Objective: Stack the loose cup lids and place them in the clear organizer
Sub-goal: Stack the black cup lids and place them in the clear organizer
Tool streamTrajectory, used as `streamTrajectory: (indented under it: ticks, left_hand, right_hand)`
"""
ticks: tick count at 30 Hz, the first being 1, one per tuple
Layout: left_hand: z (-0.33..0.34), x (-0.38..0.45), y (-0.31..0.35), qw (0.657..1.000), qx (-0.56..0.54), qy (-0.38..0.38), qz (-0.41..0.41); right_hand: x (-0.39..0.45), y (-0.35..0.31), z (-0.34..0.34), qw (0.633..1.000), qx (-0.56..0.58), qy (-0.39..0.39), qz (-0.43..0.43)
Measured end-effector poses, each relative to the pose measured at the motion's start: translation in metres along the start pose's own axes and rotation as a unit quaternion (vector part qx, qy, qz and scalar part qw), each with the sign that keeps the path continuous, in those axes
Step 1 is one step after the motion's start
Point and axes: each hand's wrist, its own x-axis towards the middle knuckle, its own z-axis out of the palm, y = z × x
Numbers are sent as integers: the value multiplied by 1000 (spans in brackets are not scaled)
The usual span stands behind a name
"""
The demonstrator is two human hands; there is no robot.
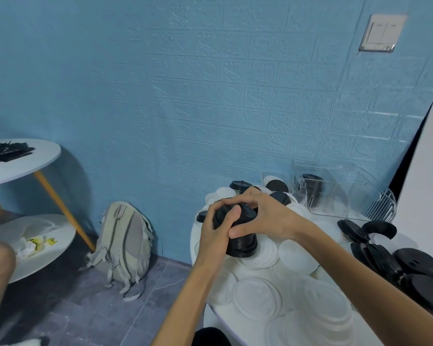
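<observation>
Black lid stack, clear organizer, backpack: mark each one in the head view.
black lid stack [241, 245], head view, ribbed side below the hands.
clear organizer [335, 193], head view, its transparent front wall.
backpack [125, 243], head view, middle of its grey back panel.

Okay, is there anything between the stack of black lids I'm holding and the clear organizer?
Nothing tall. Only loose black lids and white lids lie on the table between the black stack and the clear organizer; lifted, the stack should clear them.

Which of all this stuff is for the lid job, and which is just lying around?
For the job:
stack of black lids, gripped by left hand and right hand
loose white lids
loose black lids
clear organizer

Just lying about:
backpack
light switch
side table
</observation>
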Motion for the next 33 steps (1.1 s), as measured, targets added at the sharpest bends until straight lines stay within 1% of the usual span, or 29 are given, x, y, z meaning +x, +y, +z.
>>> streamTrajectory:
  ticks: [4,6,9,11,13,15,18,20,21,23,25,28,30,33]
  left_hand:
    - [-4,6,-8,1000,17,25,6]
    - [-8,9,-10,999,35,34,17]
    - [-15,12,-9,998,20,50,12]
    - [-20,14,-9,998,-5,60,2]
    - [-26,16,-8,997,-19,70,-1]
    - [-33,17,-8,996,-32,80,-4]
    - [-39,19,-9,995,-43,85,-10]
    - [-39,18,-10,996,-44,79,-10]
    - [-39,18,-11,996,-43,77,-9]
    - [-38,17,-12,997,-38,74,-8]
    - [-37,17,-13,997,-35,74,-6]
    - [-36,19,-13,996,-34,77,-4]
    - [-34,20,-12,997,-34,74,-2]
    - [-32,20,-13,997,-28,72,0]
  right_hand:
    - [1,2,-2,1000,5,-7,-16]
    - [3,1,-7,999,35,-11,0]
    - [10,7,-22,997,57,26,33]
    - [15,19,-34,995,32,70,60]
    - [19,33,-43,991,-23,98,88]
    - [22,45,-46,988,-79,83,104]
    - [25,52,-39,978,-174,27,108]
    - [29,59,-34,958,-267,34,103]
    - [31,62,-32,948,-296,54,105]
    - [34,66,-28,940,-306,87,120]
    - [38,68,-25,942,-297,92,127]
    - [41,72,-25,945,-295,85,110]
    - [41,74,-26,949,-278,103,106]
    - [40,77,-25,944,-287,122,106]
